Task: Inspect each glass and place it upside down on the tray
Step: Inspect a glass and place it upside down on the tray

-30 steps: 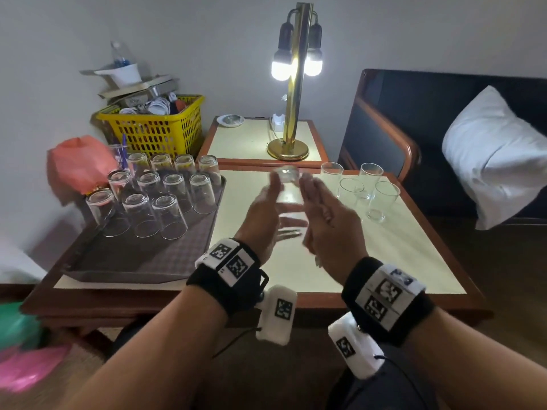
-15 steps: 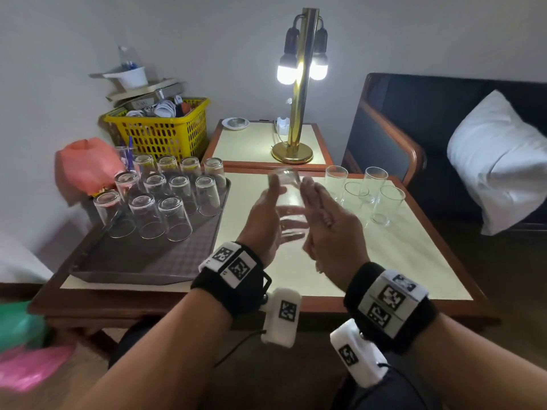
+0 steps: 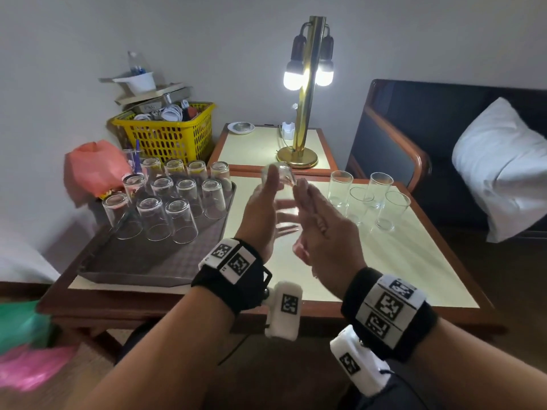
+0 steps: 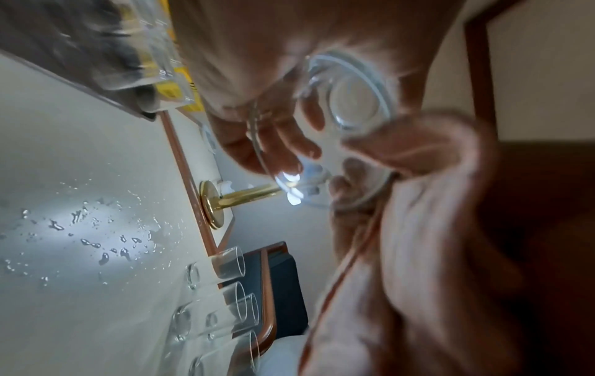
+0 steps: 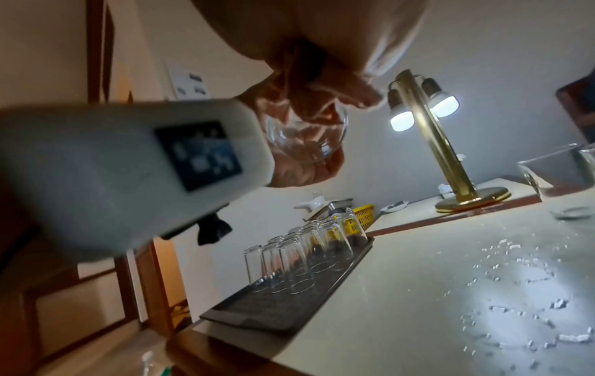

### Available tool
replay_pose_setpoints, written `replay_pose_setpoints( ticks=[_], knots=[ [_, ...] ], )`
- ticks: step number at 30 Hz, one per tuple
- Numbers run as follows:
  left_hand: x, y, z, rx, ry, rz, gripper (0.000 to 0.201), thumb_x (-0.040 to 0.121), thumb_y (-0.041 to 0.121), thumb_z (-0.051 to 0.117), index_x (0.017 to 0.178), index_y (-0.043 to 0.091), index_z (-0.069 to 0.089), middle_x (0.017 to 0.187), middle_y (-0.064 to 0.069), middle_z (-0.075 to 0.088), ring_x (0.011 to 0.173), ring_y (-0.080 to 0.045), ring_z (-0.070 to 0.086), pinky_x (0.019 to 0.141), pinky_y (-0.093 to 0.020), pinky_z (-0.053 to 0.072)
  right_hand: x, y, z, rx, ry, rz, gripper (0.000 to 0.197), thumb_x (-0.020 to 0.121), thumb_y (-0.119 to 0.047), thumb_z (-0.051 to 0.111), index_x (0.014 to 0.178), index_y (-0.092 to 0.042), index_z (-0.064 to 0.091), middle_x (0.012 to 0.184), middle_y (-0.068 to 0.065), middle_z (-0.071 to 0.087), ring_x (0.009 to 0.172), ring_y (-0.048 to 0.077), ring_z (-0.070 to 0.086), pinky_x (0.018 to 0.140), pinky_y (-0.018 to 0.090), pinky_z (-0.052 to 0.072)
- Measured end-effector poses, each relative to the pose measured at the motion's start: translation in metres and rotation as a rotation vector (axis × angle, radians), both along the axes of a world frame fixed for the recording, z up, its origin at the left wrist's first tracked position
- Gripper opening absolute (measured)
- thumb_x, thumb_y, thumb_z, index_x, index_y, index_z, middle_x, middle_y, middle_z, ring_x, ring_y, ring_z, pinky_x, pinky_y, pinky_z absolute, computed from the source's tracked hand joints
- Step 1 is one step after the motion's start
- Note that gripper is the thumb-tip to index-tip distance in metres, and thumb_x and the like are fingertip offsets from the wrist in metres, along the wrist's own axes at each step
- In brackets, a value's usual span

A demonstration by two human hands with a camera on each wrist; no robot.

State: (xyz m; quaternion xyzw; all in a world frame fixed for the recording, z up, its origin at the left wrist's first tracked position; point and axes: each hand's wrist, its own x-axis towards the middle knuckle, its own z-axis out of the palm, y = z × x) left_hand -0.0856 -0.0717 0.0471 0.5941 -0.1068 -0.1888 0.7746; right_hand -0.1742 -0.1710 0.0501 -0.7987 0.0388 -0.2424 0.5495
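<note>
One glass (image 3: 279,199) was held above the table (image 3: 414,255) between both hands: the left hand (image 3: 260,214) and the right hand (image 3: 322,229) were pressed against its sides, fingers curled round it. Eleven glasses (image 3: 180,217) were stood upside down on the tray (image 3: 142,261); four upright glasses (image 3: 367,199) were left beside.

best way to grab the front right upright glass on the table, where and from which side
Grip the front right upright glass around its mid wall, coming in from the right and front. It stands mouth up at the near right corner of the group, so those sides are bare; the other upright glasses crowd its left and back. A right hand wrap likely suits.
</note>
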Motion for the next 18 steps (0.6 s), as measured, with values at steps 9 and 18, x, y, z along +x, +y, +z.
replay_pose_setpoints(
  ticks=[9, 18],
  knots=[
    [0.0, 0.003, -0.004, 0.049, 0.013, -0.098, 0.048, 0.099, 0.066, 0.048, 0.118, 0.023, 0.059, 0.115, -0.018, 0.072, 0.096, -0.032, 0.073, 0.088, -0.048, 0.057, 0.006, -0.006, 0.005, 0.096, 0.048, -0.028, 0.047, 0.105, -0.027, 0.051, 0.151, -0.025, 0.045, 0.087, -0.009, 0.065, 0.046, -0.002, 0.054, 0.042, 0.014, 0.045],
    [0.0, -0.003, -0.007, 0.066, 0.013, -0.138, 0.048, 0.096, 0.061, 0.059, 0.122, 0.02, 0.057, 0.108, -0.018, 0.071, 0.085, -0.029, 0.071, 0.079, -0.045, 0.055, 0.008, -0.014, 0.009, 0.106, 0.039, -0.069, 0.046, 0.105, -0.032, 0.049, 0.15, -0.027, 0.047, 0.079, -0.016, 0.057, 0.047, -0.001, 0.052, 0.042, 0.014, 0.044]
  ],
)
